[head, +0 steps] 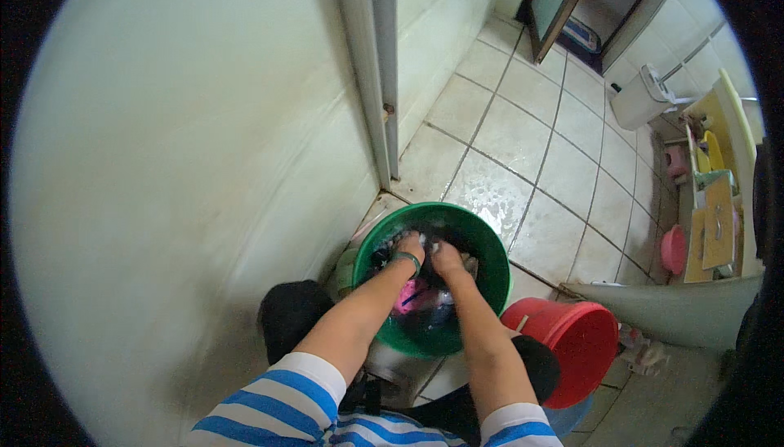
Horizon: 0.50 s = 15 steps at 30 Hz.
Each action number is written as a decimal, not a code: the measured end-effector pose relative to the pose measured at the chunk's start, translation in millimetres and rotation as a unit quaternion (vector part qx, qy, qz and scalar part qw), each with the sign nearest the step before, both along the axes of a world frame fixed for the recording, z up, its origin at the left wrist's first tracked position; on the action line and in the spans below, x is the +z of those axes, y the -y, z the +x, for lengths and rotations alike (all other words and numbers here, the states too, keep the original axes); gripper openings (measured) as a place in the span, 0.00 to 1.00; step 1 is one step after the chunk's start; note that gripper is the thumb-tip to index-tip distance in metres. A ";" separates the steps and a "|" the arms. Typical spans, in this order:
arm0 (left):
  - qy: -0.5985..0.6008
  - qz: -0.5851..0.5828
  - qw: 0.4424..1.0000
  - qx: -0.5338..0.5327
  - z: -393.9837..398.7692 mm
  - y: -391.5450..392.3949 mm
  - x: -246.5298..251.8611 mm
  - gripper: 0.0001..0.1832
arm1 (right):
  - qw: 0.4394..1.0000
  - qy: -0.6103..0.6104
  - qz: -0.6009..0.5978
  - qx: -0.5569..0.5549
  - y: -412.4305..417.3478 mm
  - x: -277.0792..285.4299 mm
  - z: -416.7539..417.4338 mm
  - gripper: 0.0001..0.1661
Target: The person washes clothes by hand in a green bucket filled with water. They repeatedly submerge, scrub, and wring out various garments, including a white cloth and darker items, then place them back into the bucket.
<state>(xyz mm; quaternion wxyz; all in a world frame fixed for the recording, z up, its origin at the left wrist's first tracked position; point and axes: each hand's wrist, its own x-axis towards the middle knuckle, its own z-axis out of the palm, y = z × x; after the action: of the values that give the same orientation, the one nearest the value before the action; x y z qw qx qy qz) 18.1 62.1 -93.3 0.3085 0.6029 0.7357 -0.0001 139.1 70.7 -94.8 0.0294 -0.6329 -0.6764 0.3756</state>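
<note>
A green plastic basin (497,291) stands on the floor between my knees, with wet clothes in sudsy water. My left hand (409,246), with a green bangle (409,258) at the wrist, is curled on a dark cloth (430,266) in the basin's far half. Close beside it, my right hand (447,257) grips the same dark cloth. White suds cling near both thumbs. A bright pink cloth (409,297) lies nearer to me, below my hands. Some beige fabric (470,265) shows right of my right hand. The fingertips are blurred and partly hidden in the wet cloth.
A red bucket (582,349) tilts beside my right knee, above a blue basin (569,416). The left wall (245,171) and a door frame (383,79) crowd the left side. Wet floor tiles (490,192) lie ahead. Rightward are a pink basin (673,249) and a yellow cabinet (718,226).
</note>
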 end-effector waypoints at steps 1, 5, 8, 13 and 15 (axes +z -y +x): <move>0.013 0.057 0.998 0.037 1.9 5.2 27.3 0.18 | 0.997 -0.025 0.034 -0.066 8.2 35.8 6.5 0.17; 0.169 0.145 0.973 0.063 -6.1 2.7 113.2 0.14 | 0.969 -0.172 0.153 -0.092 15.9 131.5 32.2 0.14; 0.252 0.260 0.931 0.034 -14.0 9.9 202.5 0.20 | 0.923 -0.332 0.117 -0.155 26.7 212.9 46.4 0.15; 0.346 0.373 0.861 -0.018 -18.8 15.0 322.8 0.20 | 0.825 -0.537 0.111 -0.138 54.9 354.6 31.9 0.18; 0.423 0.389 0.814 -0.084 -13.5 21.3 365.2 0.20 | 0.804 -0.568 0.133 -0.111 67.5 383.3 27.9 0.20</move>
<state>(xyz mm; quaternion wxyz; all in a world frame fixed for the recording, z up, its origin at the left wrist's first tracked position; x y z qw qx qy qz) 4.5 40.8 271.8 0.3274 0.6728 0.4179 0.5152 167.0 3.2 288.6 0.5340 -0.3673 -0.5069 0.5683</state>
